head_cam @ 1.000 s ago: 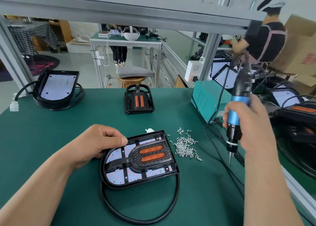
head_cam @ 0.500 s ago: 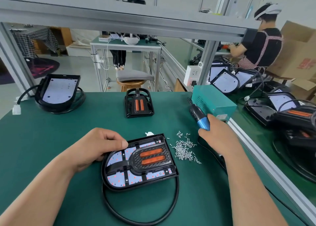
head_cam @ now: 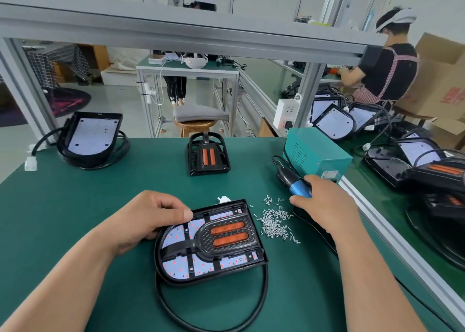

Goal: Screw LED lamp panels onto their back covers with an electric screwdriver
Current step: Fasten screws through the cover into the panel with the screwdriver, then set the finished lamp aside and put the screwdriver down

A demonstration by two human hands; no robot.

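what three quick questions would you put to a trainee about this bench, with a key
1. True or false: the electric screwdriver has its bit on a screw of the lamp panel.
2. Where do the loose screws lie? A: on the green mat, right of the lamp panel. B: in a plastic tray. C: on top of the lamp panel.
3. Which hand grips the electric screwdriver?

Key
1. False: it is held low beside the teal box, away from the lamp panel.
2. A.
3. The right hand; the left hand holds the lamp panel's edge.
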